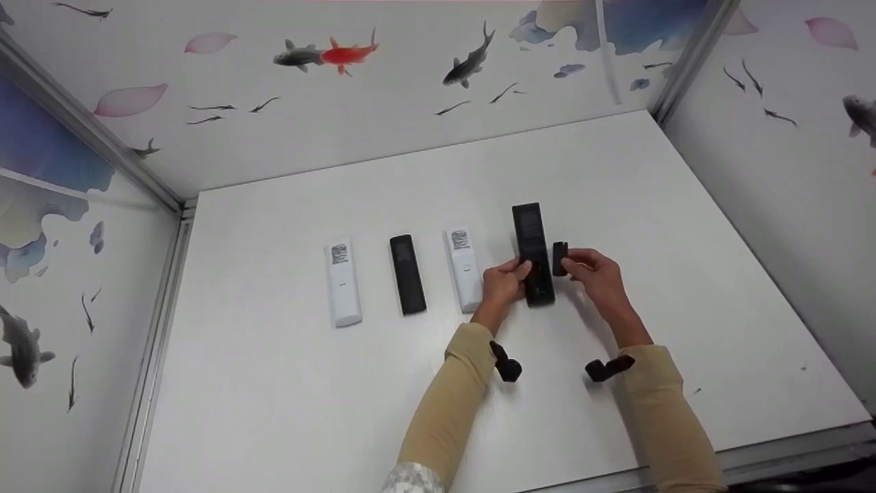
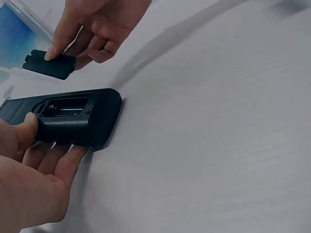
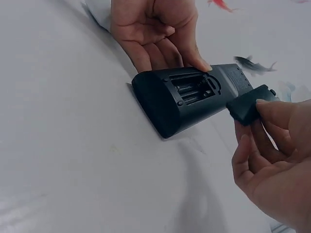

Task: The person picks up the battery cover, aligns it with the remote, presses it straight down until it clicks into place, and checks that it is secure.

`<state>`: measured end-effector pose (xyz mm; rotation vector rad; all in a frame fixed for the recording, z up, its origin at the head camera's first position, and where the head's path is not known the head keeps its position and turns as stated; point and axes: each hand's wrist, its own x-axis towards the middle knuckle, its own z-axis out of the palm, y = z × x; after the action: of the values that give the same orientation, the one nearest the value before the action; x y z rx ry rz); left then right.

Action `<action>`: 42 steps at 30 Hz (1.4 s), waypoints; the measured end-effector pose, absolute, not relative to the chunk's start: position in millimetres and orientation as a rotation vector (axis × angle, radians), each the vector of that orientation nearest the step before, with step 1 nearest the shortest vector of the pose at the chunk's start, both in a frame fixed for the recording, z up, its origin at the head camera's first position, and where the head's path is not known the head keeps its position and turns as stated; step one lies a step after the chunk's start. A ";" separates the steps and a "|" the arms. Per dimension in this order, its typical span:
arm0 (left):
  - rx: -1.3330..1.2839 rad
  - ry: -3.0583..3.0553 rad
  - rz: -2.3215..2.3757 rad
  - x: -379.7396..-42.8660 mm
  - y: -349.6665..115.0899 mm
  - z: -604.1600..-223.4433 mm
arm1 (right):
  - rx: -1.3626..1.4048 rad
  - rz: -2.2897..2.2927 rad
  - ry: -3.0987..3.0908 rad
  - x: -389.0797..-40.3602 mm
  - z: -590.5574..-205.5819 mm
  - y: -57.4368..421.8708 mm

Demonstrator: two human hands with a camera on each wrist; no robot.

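Note:
A black remote control [image 1: 533, 239] lies back side up, its battery compartment [image 2: 64, 108] uncovered with metal spring contacts showing. My left hand [image 1: 503, 284] grips it along one long side, thumb on the upper face near the compartment and fingers against the edge. Between thumb and fingers my right hand [image 1: 601, 277] pinches the black battery cover [image 3: 249, 105], held just to the right of the remote and apart from it. In the left wrist view the cover [image 2: 48, 64] has small tabs at its end.
Left of the held remote lie a white remote [image 1: 464, 270], a smaller black remote [image 1: 408, 275] and another white remote [image 1: 344, 284], roughly in a row. They rest on a white table [image 1: 287, 397], bounded by panels [image 1: 383, 123] printed with fish.

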<state>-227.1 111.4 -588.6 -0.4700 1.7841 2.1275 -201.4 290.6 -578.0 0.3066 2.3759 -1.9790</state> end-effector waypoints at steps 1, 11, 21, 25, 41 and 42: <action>-0.463 1.799 2.120 -227.0 111.2 -588.7 | 0.266 -1.998 2.385 -200.9 -577.6 289.0; -0.431 1.814 2.116 -225.1 112.2 -589.5 | -0.136 -1.788 2.679 -190.2 -560.6 266.9; -0.388 1.822 2.102 -222.8 112.6 -588.4 | -0.190 -1.663 2.839 -204.9 -588.2 271.5; -0.366 1.807 2.116 -223.5 111.7 -589.5 | -0.239 -1.592 2.893 -207.1 -586.9 267.8; -0.358 1.846 2.104 -220.9 110.6 -586.4 | -0.259 -1.473 2.971 -208.5 -580.9 262.9; -0.361 1.843 2.104 -221.0 110.7 -586.4 | -0.254 -1.477 2.978 -208.5 -580.9 262.7</action>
<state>-221.0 110.7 -586.4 -0.3612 1.8431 2.1036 -208.5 262.7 -580.9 -0.2537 2.9775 -1.4765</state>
